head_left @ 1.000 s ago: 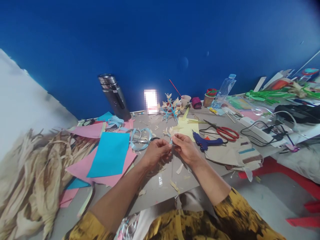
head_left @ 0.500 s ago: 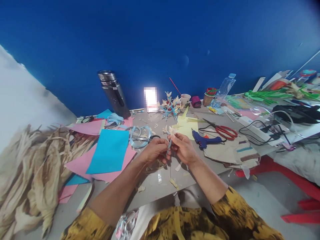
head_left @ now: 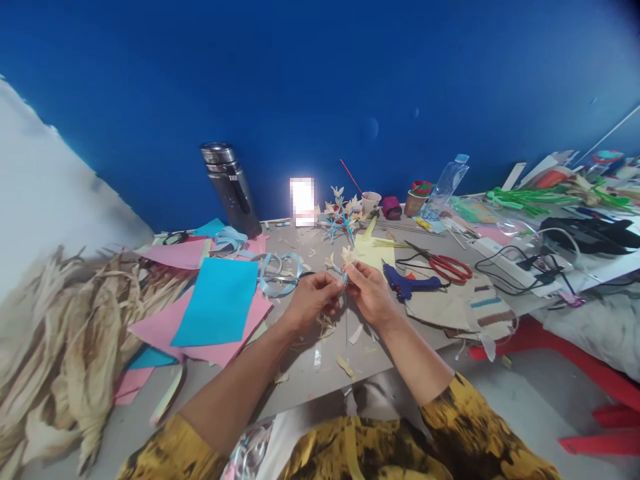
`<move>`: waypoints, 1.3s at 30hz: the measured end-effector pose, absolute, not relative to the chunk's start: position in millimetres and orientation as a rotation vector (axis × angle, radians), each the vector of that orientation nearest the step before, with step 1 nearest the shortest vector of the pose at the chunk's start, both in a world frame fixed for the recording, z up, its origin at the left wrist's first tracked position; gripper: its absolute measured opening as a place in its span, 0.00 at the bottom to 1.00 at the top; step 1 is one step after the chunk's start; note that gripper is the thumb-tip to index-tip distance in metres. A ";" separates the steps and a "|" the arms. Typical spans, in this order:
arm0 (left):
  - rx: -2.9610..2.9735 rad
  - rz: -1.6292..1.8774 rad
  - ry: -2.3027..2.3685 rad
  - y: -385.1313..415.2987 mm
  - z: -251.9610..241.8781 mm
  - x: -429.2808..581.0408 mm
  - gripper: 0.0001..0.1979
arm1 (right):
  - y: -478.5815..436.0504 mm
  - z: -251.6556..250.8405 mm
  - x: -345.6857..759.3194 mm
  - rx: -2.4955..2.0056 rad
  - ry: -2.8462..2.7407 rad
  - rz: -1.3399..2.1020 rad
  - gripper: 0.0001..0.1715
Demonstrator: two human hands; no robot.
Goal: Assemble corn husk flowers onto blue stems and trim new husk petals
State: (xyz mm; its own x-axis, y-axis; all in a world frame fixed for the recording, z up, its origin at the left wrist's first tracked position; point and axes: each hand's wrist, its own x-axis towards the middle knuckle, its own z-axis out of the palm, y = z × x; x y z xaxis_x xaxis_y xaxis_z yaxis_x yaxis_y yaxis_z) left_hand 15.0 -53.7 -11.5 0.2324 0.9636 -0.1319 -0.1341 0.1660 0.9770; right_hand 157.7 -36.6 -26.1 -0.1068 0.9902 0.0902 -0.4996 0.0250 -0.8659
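Note:
My right hand [head_left: 371, 291] pinches the stem of a small cream handmade flower [head_left: 345, 257], whose petals stick up above the fingertips. Close beside it, my left hand [head_left: 315, 299] is closed, its thumb and fingertips pinching a light-blue strip at the flower's stem. Below the hands a thin wire [head_left: 347, 327] hangs straight down. Just beyond them stands a bunch of finished cream flowers [head_left: 342, 215] on blue stems. A yellow paper sheet [head_left: 376, 259] lies behind my right hand.
A blue glue gun [head_left: 413, 283] and red-handled scissors [head_left: 450, 265] lie to the right. Blue paper [head_left: 217, 303] over pink sheets, loops of light-blue ribbon [head_left: 280, 288] and dried husks [head_left: 75, 353] are on the left. A dark flask [head_left: 233, 193] and a bottle [head_left: 449, 181] stand at the back.
My left hand's fingers have shifted up and right along the stem, nearer the flower. The wire below shows more clearly. My right hand keeps its pinch.

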 end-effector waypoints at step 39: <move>1.125 0.951 0.901 -54.6 -1.4 10.0 0.06 | -49.4 29.2 165.9 -0.634 -1.062 1.183 0.21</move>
